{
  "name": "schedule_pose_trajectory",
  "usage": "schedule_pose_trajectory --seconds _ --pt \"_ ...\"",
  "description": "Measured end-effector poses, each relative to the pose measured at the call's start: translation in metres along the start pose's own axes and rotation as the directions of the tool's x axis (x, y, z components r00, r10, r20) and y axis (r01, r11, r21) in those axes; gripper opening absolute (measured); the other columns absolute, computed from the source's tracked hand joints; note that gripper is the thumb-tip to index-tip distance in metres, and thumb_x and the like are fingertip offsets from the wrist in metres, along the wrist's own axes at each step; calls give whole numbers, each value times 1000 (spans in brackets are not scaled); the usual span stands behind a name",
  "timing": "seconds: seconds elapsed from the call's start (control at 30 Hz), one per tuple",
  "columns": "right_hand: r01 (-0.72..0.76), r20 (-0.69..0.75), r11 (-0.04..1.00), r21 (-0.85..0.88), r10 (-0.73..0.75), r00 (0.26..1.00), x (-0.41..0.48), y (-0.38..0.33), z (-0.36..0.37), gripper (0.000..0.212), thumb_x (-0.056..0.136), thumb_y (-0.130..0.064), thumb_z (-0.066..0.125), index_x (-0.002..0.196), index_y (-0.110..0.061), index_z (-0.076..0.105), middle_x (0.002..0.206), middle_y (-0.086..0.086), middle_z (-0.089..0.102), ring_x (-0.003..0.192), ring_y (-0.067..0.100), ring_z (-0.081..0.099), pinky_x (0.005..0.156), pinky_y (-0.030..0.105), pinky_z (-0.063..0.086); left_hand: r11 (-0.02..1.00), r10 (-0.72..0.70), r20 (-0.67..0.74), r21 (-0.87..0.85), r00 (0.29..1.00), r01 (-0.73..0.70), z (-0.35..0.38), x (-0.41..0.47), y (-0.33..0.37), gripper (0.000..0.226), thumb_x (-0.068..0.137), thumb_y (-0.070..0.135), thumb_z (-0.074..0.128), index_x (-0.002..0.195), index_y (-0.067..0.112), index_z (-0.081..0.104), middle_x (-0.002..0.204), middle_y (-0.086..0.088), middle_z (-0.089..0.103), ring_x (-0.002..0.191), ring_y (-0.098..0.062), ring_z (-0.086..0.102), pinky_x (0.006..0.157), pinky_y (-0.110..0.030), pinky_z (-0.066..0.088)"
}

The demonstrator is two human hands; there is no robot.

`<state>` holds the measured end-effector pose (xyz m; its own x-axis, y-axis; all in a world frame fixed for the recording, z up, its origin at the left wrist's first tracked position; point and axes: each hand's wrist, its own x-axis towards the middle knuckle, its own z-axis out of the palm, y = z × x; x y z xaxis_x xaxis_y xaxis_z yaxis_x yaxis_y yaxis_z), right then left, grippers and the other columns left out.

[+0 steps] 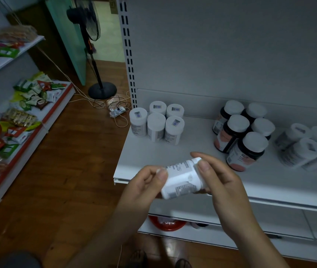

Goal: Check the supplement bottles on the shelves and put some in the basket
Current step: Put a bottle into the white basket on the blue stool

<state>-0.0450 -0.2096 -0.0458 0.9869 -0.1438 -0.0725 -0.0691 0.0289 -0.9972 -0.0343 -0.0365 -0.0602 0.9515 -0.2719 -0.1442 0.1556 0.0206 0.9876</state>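
A white supplement bottle point(182, 178) lies tilted between my hands, over the front edge of the white shelf point(192, 149). My left hand point(144, 186) grips its base end, and my right hand point(219, 180) grips its cap end with the thumb on the lid. On the shelf stand several white bottles point(156, 123) at the back left, several dark bottles with white caps point(240, 136) in the middle, and more white bottles point(306, 147) at the right, blurred. A red basket point(166, 223) shows partly under the shelf.
A lower shelf point(269, 219) runs beneath. At the left stands a rack of snack packets point(28, 105) with a red edge. A black standing fan point(95, 55) and a power strip with cables point(117, 111) sit on the wooden floor point(66, 171).
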Motion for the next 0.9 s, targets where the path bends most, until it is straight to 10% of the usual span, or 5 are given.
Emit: schedule_pose_trajectory --seconds 0.53,0.9 --pt "16 128 1000 19 -18 992 -3 4 2 61 69 -45 68 128 -35 56 121 -11 65 111 10 62 87 31 56 974 41 -34 -219 999 -48 -1 0 0 60 60 21 79 117 14 60 109 -1 74 102 -18 70 73 -20 56" --pt "34 32 997 70 -37 999 -12 9 23 55 68 -42 68 123 -38 60 119 -12 66 108 7 63 78 20 53 977 30 58 -214 998 -17 -22 0 -6 65 58 8 82 118 16 59 109 5 73 104 -15 69 75 -21 57"
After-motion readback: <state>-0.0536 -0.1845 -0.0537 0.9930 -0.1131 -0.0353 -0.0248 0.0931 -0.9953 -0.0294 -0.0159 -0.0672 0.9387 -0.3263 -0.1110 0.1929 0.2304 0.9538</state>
